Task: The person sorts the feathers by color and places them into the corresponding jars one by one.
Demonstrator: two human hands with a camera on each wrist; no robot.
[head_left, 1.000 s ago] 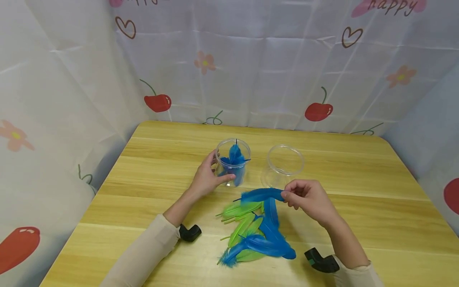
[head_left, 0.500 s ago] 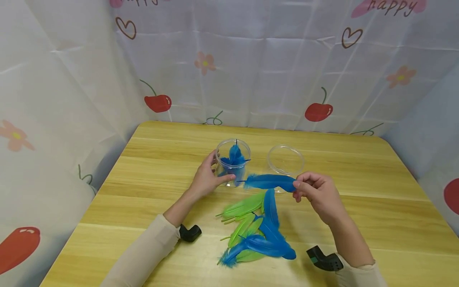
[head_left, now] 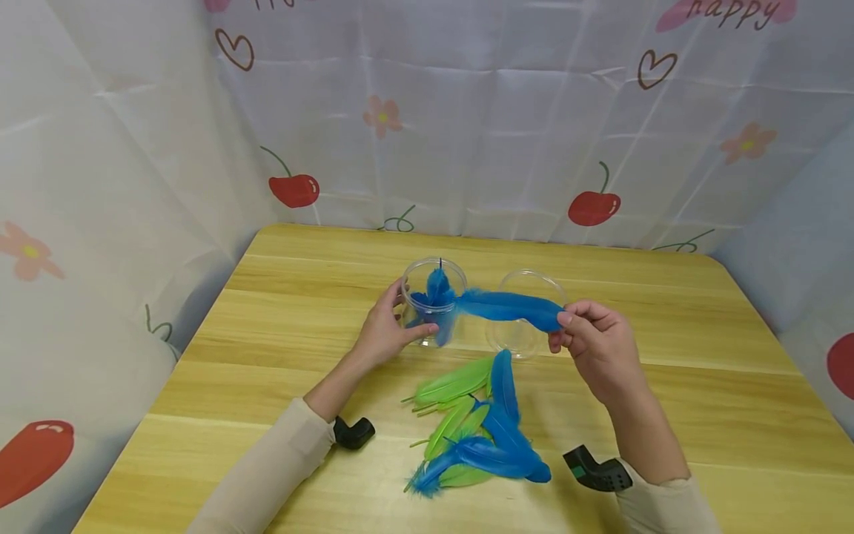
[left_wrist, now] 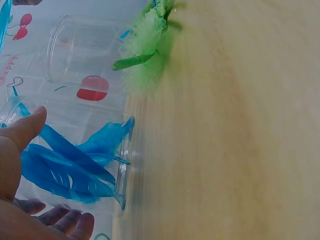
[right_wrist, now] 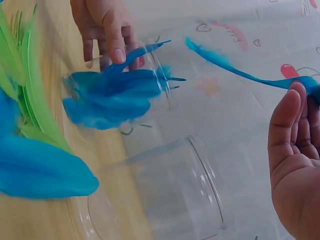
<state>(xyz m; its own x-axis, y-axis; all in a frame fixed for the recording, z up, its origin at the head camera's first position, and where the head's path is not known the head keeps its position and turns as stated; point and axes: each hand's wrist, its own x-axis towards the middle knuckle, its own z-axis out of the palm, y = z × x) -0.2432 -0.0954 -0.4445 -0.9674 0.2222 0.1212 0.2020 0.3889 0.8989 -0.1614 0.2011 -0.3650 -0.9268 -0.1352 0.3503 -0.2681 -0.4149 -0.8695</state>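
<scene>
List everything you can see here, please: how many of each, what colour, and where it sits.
Table: one, light wood, under everything.
Jar with feathers: one, clear, holding blue feathers, centre of table.
Empty jar: one, clear, to its right.
Held feather: one, blue, its tip reaching the first jar's rim.
Loose feathers: a mixed blue and green pile, near edge; exact count hard to tell.
Curtain: white, printed with cherries, hearts, flowers, around the table.
Wrist cameras: two, black, one on each wrist.
Left hand: grips the jar with feathers.
Right hand: pinches the held feather.
</scene>
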